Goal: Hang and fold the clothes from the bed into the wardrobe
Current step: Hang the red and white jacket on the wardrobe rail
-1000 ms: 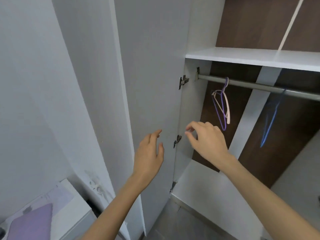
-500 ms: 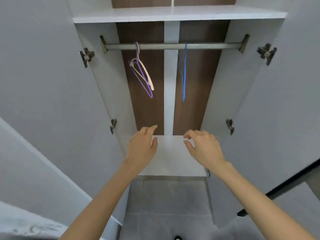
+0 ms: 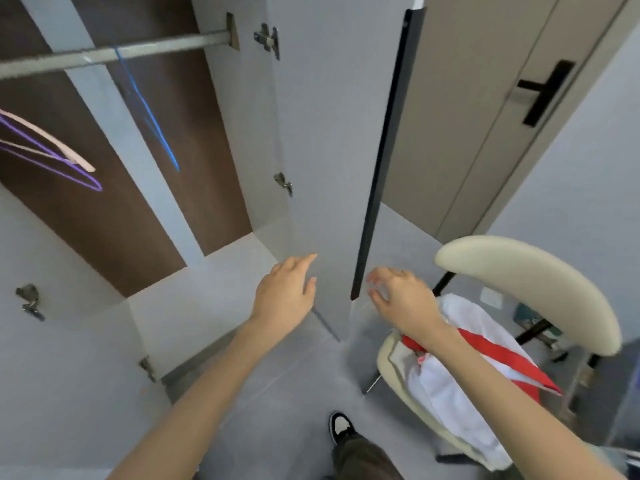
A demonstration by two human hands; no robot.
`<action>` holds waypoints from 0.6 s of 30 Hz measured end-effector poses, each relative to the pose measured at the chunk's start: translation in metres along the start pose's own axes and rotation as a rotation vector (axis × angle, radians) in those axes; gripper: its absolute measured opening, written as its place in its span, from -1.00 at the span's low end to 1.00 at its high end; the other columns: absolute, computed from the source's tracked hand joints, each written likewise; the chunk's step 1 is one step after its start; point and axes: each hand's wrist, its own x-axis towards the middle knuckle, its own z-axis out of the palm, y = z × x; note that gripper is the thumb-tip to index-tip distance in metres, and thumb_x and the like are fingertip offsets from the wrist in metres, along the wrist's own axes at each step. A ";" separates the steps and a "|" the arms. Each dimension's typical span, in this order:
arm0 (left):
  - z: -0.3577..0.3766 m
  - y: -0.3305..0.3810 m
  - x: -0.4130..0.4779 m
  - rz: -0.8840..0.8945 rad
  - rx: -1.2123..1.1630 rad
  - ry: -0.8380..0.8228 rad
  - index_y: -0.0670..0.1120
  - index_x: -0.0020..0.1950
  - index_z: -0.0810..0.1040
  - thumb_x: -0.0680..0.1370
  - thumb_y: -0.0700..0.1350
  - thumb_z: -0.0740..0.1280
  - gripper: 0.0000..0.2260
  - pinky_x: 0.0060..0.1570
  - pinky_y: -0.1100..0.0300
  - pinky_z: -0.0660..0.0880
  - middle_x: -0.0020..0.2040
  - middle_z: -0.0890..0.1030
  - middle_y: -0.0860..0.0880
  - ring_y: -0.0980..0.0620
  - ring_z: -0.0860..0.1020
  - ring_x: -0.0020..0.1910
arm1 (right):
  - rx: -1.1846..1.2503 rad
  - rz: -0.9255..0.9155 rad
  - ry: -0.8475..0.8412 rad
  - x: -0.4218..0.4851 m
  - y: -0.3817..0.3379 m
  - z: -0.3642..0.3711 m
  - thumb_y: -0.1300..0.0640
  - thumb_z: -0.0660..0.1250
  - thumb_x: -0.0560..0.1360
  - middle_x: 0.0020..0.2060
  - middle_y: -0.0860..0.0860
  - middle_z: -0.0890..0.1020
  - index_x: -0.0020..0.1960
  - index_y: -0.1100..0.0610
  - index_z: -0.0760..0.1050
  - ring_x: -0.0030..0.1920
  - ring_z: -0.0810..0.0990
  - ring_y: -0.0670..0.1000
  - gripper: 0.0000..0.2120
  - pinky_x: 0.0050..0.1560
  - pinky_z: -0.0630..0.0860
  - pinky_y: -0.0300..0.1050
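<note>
Door (image 3: pixel 329 133): stands wide, clearing wardrobe access.
Left hand (image 3: pixel 284 289): before door, fingers straight, empty.
Right hand (image 3: pixel 403 299): past door edge, loosely spread, empty.

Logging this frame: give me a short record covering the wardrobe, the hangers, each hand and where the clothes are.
wardrobe: doors open; rail carries no clothes in view
hangers: blue hanger on the rail; pink hanger and purple hanger at left, hooks out of frame
left hand: open, empty
right hand: open, empty, beside the right door's black edge
clothes: white and red clothing on the chair
</note>
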 end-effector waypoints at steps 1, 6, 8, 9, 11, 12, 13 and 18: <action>0.007 0.014 0.000 0.039 -0.009 -0.029 0.05 0.52 0.22 0.64 -0.02 0.12 -0.57 0.20 0.06 0.38 0.39 0.41 0.00 -0.07 0.39 0.31 | 0.004 0.050 0.005 -0.015 0.013 -0.003 0.04 0.21 0.58 0.10 -0.03 0.61 0.24 0.03 0.47 0.14 0.52 0.10 -0.75 0.01 0.39 -0.10; 0.048 0.080 -0.001 0.224 -0.060 -0.145 0.07 0.52 0.22 0.64 -0.01 0.13 -0.57 0.19 0.06 0.40 0.39 0.42 0.01 -0.06 0.40 0.31 | 0.022 0.290 0.050 -0.083 0.074 -0.021 0.05 0.21 0.58 0.12 -0.01 0.60 0.22 0.05 0.48 0.14 0.52 0.09 -0.75 0.05 0.48 -0.03; 0.066 0.103 0.000 0.282 -0.070 -0.181 0.06 0.51 0.24 0.64 -0.02 0.14 -0.58 0.21 0.06 0.40 0.39 0.42 0.02 -0.05 0.39 0.33 | 0.027 0.357 0.074 -0.107 0.096 -0.024 0.05 0.21 0.58 0.08 -0.01 0.61 0.21 0.06 0.49 0.10 0.53 0.09 -0.76 0.02 0.50 0.00; 0.075 0.114 0.001 0.310 -0.077 -0.204 0.05 0.51 0.25 0.64 -0.02 0.15 -0.58 0.23 0.06 0.39 0.39 0.42 0.01 -0.05 0.39 0.33 | 0.023 0.386 0.077 -0.118 0.107 -0.025 0.04 0.21 0.58 0.06 0.00 0.61 0.20 0.07 0.49 0.07 0.54 0.08 -0.77 0.00 0.51 0.00; 0.094 0.136 0.003 0.351 -0.082 -0.257 0.05 0.50 0.26 0.64 -0.02 0.14 -0.59 0.26 0.04 0.38 0.39 0.41 0.01 -0.06 0.37 0.34 | 0.024 0.441 0.071 -0.138 0.130 -0.024 0.03 0.23 0.58 0.07 0.00 0.61 0.23 0.07 0.49 0.07 0.55 0.07 -0.75 -0.01 0.53 -0.02; 0.104 0.146 0.004 0.367 -0.076 -0.278 0.05 0.51 0.25 0.64 -0.01 0.14 -0.58 0.26 0.05 0.37 0.40 0.41 0.02 -0.06 0.37 0.34 | 0.027 0.469 0.068 -0.147 0.143 -0.023 0.03 0.23 0.58 0.08 0.00 0.60 0.24 0.06 0.48 0.08 0.54 0.06 -0.74 -0.01 0.53 -0.05; 0.115 0.156 0.006 0.381 -0.067 -0.296 0.06 0.51 0.26 0.64 -0.01 0.14 -0.58 0.25 0.05 0.37 0.40 0.41 0.02 -0.06 0.37 0.34 | 0.031 0.499 0.067 -0.155 0.156 -0.021 0.03 0.24 0.58 0.11 -0.01 0.60 0.24 0.06 0.48 0.10 0.54 0.05 -0.73 -0.02 0.51 -0.09; 0.177 0.205 0.019 0.387 -0.059 -0.396 0.06 0.48 0.30 0.63 -0.05 0.15 -0.60 0.25 0.06 0.37 0.37 0.45 0.01 -0.07 0.41 0.32 | 0.069 0.620 0.057 -0.183 0.229 -0.008 0.06 0.25 0.56 0.22 -0.01 0.53 0.26 0.05 0.46 0.20 0.46 0.08 -0.72 -0.08 0.37 -0.16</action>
